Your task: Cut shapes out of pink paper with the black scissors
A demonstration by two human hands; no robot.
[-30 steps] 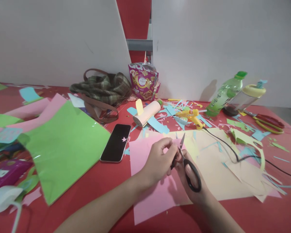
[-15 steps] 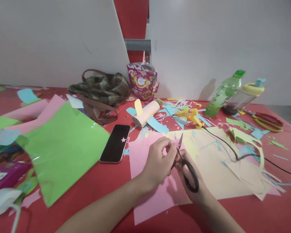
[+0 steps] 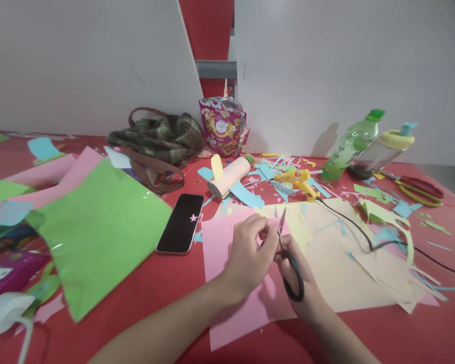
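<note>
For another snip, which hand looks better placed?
Probably the right hand: it holds the black-handled scissors, blades parted, while the left hand appears to pinch pink paper beside them.

You have a big pale board at the upper left and another pale board at the upper right. Between them, you see something red and a grey bar. Your table is red. A soft shadow falls on the right board.
</note>
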